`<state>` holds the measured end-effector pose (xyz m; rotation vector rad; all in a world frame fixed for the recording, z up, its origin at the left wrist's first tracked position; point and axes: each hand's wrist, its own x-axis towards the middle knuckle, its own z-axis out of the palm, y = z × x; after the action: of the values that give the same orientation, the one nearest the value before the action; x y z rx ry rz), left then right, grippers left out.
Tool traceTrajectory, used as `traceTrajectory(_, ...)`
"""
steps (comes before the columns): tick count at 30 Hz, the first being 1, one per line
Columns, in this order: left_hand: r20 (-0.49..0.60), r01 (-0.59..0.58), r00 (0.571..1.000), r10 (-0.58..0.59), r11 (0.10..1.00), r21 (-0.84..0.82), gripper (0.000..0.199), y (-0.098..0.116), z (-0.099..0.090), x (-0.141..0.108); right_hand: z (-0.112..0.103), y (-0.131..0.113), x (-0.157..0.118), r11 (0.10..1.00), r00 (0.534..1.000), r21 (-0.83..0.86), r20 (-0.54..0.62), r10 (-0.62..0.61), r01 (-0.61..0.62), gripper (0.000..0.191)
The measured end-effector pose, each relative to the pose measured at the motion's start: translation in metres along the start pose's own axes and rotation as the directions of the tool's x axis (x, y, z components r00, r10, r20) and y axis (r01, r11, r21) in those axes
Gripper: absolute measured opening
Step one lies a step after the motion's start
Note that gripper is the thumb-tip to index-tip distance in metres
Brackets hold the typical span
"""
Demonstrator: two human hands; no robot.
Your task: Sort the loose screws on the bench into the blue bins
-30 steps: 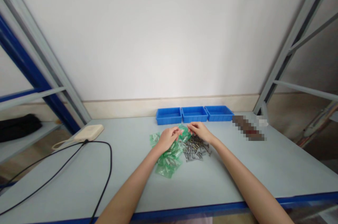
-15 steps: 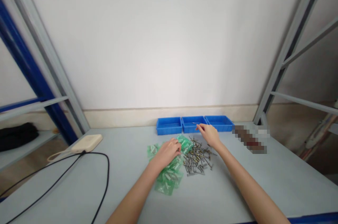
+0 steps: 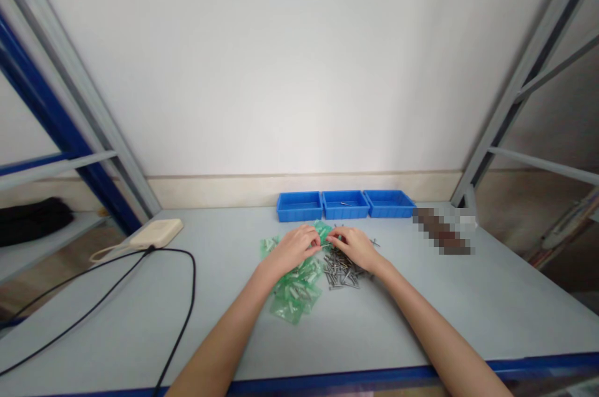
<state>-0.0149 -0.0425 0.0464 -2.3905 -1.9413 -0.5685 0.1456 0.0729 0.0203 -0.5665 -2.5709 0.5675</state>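
Head camera, and from where I stand the pile of screws on the table is the landmark. The right hand is over its far side; the left hand is at its left, above the green packets heaped just beside it. Fingertips of both hands nearly meet at a thin bright sliver, probably a screw, with a green packet right behind. Each grip has thumb and fingers close together, yet I cannot tell which one, if either, is clamped on the sliver or on plastic.

Beyond the pile, three blue trays stand in a row; the middle tray has one loose screw in it.

I'd judge a single screw light, stiff and hard to damage, but apt to roll: best pinched across the shank near the head. The packets look thin, soft and a bit slippery, easily creased, so better taken by a flat edge or corner, away from their lumpy contents.
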Motion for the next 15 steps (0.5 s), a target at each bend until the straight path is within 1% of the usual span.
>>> traceTrajectory(2,-0.021,0.033,0.999,-0.034,0.996,-0.079,0.013,0.0,-0.004,0.001,-0.001,-0.003,-0.001,0.999,1.0,0.021,0.005,-0.025,0.025,0.032)
traceTrajectory(4,-0.038,0.065,0.997,-0.071,0.988,-0.142,0.013,0.002,-0.005,0.002,-0.003,-0.004,-0.001,0.999,0.999,0.041,0.019,-0.025,0.025,0.034)
traceTrajectory(6,-0.055,0.106,0.991,-0.119,0.976,-0.188,0.014,0.004,-0.002,0.004,-0.005,-0.004,-0.001,0.999,1.0,0.054,0.03,0.001,-0.003,0.036)
traceTrajectory(9,-0.076,0.158,0.981,-0.18,0.96,-0.231,0.013,0.007,0.006,0.006,-0.007,-0.001,0.001,0.994,0.998,0.101,0.036,0.047,-0.05,0.037)
traceTrajectory(12,-0.075,0.166,0.979,-0.19,0.954,-0.252,0.014,0.009,0.015,0.007,-0.005,0.003,0.003,0.979,0.998,0.194,0.008,0.067,-0.067,0.036)
traceTrajectory(15,-0.098,0.159,0.977,-0.19,0.951,-0.265,0.016,0.007,0.02,0.008,-0.002,0.006,0.004,0.959,0.995,0.272,-0.042,0.089,-0.074,0.034)
